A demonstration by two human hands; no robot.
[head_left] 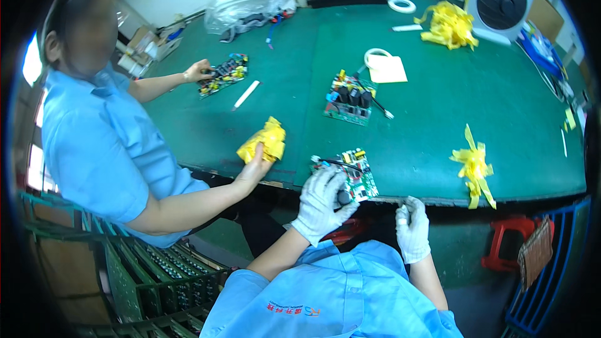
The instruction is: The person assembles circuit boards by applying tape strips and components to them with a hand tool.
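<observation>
In a white glove, my left hand [320,205] grips the near left side of a green circuit board [363,183] at the table's front edge. Its fingers lie over the board's black and yellow parts and hide some of them. My right hand [413,228], gloved too, is at the table edge to the right of that board, apart from it. The fingers there are curled in, and whatever may be between them is too small to make out. Farther back lies a second circuit board [349,99] with tall black components and a dark cable with a white plug.
At left, a co-worker in blue holds a crumpled yellow tape bundle [266,141] and touches another circuit board [224,75]. Yellow tape strips [474,167] lie at right, a larger tape heap [449,25] by the fan [501,0]. A red stool [501,244] stands below.
</observation>
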